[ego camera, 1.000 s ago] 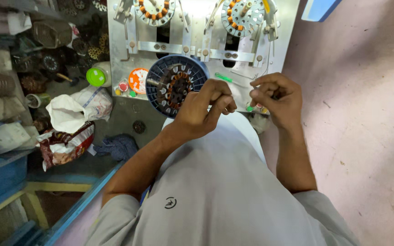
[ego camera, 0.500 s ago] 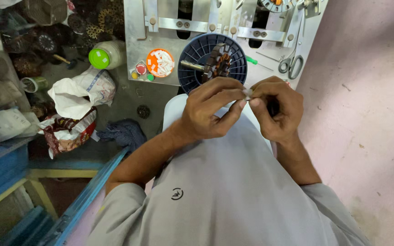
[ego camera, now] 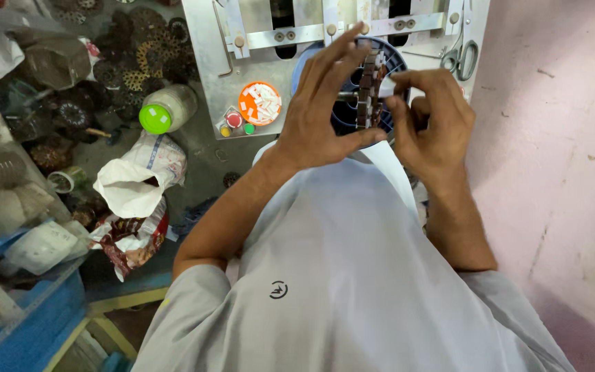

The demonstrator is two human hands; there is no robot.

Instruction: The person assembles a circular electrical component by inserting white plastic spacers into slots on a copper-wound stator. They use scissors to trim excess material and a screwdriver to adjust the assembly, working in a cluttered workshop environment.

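A brown laminated stator core (ego camera: 370,89) stands edgewise in front of a round blue holder (ego camera: 395,63) on a grey metal machine panel (ego camera: 208,62). My left hand (ego camera: 321,114) grips the core's left side, thumb under it and fingers spread up over the panel. On the core's right side is my right hand (ego camera: 430,124), its fingers curled and pinching at the edge. Both forearms rise over my grey shirt.
An orange dish of white slips (ego camera: 259,103) and small coloured buttons sit on the panel, scissors (ego camera: 464,58) hang at its right. At left are a green-lidded jar (ego camera: 166,109), a white bag (ego camera: 136,182), a heap of dark stators (ego camera: 136,58) and a blue crate (ego camera: 32,324). A pink wall (ego camera: 559,172) runs along the right.
Both hands, which pinched something small near my chest, have risen to the blue holder and closed on the stator core. The view has moved closer to the panel.
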